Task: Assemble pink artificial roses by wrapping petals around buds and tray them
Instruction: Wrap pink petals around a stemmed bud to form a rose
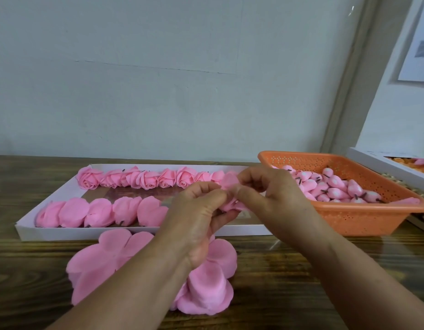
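Between both hands (pixel 232 198), pink rose (pixel 230 194)

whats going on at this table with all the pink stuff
A person is making a pink artificial rose, both the left hand and right hand pinching its petals above a white cardboard tray holding finished roses. Loose pink petals lie in front; an orange plastic basket holds buds.
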Available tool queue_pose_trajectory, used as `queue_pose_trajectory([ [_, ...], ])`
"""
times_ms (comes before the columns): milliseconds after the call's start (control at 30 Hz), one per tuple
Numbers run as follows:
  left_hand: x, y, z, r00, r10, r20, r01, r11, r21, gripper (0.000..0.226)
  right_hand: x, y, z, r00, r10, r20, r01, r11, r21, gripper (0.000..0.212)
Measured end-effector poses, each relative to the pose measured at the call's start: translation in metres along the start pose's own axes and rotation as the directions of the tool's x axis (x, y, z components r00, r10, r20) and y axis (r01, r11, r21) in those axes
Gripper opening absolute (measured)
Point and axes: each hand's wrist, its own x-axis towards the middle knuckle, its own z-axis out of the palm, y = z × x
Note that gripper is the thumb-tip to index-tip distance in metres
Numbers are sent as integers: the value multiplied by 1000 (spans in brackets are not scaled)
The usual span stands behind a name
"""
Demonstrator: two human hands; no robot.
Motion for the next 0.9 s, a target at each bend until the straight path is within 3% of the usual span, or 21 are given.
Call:
queue_pose_trajectory([
  [67,0,2,1,1000,-8,-3,8,999,-34,19,0,-2,-11,1000,-10,-3,10,996,84,6],
  [167,1,4,2,998,-56,-4,55,994,-90,19,-2,-1,-31,979,-48,196,26,993,114,31],
  [233,0,5,2,996,-88,8,88,989,-119,17,-3,0,-33,960,-49,276,49,999,7,35],
  [333,-1,5,0,992,-121,48,126,982,-137,15,-1,2,-26,971,-114,212,151,973,-171,22],
  [467,-1,5,1,987,-146,70,157,972,-178,8,-2,-2,-20,956,-253,152,279,941,-189,26],
  [667,-1,3,1,985,-165,49,171,967,-188,9,-3,-6,-14,874,-454,171,484,786,-385,17],
  [900,-1,2,0,980,-185,74,195,968,-159,16,-1,3,-17,936,-324,139,352,853,-386,6],
])
